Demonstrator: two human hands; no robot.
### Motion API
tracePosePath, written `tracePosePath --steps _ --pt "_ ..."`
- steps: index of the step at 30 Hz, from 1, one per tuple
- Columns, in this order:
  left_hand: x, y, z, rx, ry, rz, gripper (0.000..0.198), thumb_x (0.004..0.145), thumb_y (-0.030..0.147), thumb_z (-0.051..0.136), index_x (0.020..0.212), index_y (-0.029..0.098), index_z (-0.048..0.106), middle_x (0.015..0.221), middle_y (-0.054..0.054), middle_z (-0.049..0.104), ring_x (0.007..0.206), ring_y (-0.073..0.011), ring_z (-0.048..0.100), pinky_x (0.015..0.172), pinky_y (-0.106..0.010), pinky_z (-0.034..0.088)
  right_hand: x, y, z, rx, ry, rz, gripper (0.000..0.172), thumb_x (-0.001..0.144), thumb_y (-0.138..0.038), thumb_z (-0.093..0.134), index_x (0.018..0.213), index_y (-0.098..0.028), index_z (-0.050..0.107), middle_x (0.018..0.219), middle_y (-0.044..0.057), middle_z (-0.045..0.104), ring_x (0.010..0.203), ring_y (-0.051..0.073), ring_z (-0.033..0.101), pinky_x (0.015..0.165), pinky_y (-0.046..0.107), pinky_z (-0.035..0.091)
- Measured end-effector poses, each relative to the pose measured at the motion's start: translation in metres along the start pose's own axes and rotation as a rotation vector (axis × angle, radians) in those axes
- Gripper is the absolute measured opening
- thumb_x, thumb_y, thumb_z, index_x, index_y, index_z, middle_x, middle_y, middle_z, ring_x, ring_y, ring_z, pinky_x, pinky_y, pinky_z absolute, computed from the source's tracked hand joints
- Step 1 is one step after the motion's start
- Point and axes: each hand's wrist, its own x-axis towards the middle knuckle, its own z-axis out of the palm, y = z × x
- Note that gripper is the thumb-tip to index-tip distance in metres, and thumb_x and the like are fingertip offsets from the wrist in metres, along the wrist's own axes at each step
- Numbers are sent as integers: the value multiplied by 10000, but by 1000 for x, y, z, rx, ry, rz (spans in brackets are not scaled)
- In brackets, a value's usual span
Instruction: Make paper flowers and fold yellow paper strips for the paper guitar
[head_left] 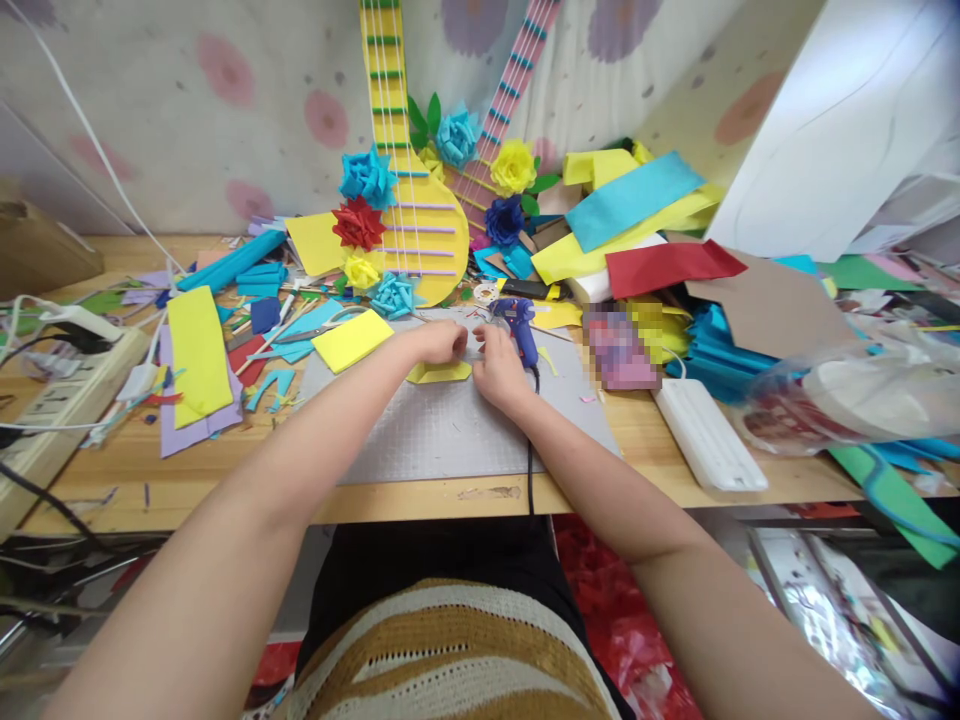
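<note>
Both hands meet over a grey cutting mat (442, 430) on the wooden desk. My left hand (439, 343) has its fingers curled, pinched on something small I cannot make out. My right hand (497, 368) is also closed, fingertips pressed toward the left hand. Just below the hands lies a small yellow paper piece (441, 373). A blue glue gun (519, 325) lies on the mat right behind my right hand, its black cord running down off the desk edge.
Paper flowers, two paper guitars (420, 215) and coloured paper sheets crowd the back of the desk. Scissors (319, 328) and a yellow sheet (352, 339) lie left of the mat. A power strip (64, 385) sits far left, a white box (709, 433) right.
</note>
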Motion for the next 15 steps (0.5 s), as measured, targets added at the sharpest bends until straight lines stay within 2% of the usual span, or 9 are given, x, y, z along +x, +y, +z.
tracePosePath --steps 3,9,12,15 --pt "-2 1 0 -68 -2 -24 281 604 104 577 866 189 630 890 -38 684 757 -180 602 675 -249 424 0 -1 -2 8 -6 5 515 610 -36 346 1108 -129 442 1071 146 526 958 208 504 857 360 401" --pt "-8 -1 -7 -111 -27 -74 262 560 100 557 801 189 605 832 -22 670 752 -172 596 649 -235 427 -1 -4 -4 -38 -20 8 520 620 -40 360 1129 -119 433 1086 146 527 958 204 511 862 349 398" --pt "-13 -10 -7 -232 108 -104 232 580 108 547 797 181 582 812 -21 647 749 -166 586 659 -247 444 0 -4 -3 -20 -12 12 495 640 -61 376 1126 -131 438 1085 140 528 950 208 514 844 349 401" --pt "-22 -17 2 -528 288 -219 235 653 111 498 865 186 565 756 -15 619 694 -158 585 636 -273 469 0 -4 -2 11 21 -6 408 688 -111 407 1091 -157 459 1061 124 535 942 213 512 832 345 396"
